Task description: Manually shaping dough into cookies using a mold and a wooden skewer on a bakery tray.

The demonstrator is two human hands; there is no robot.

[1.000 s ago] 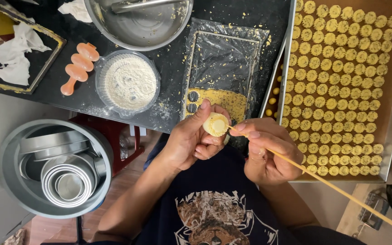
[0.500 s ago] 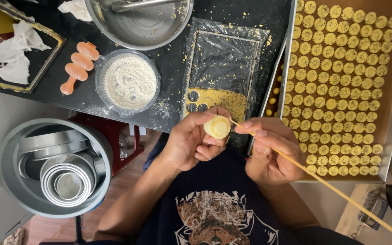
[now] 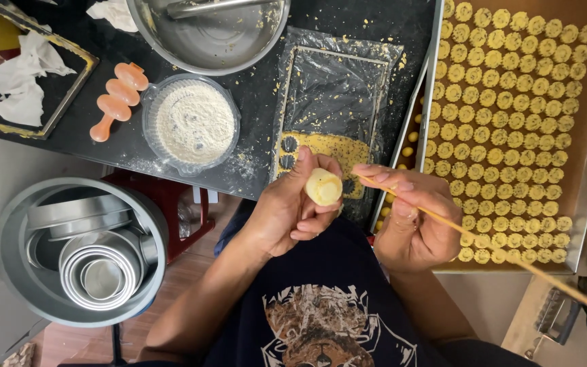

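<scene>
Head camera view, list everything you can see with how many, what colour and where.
dough piece: one, pale yellow, in left fingers
stick: one, thin tan, in right hand, tip near the dough
tray of cookies: one, metal, many small yellow rounds in rows, right
plastic-covered sheet: one, dark with yellow dough, centre
flour bowl: one, clear, white flour, left of the sheet
metal bowl: one, silver, top
orange tool: one, beside the flour
crumpled tissue: white, top left
bucket of pans: one, grey, nested round tins, lower left
left hand: holds dough
right hand: holds stick
</scene>
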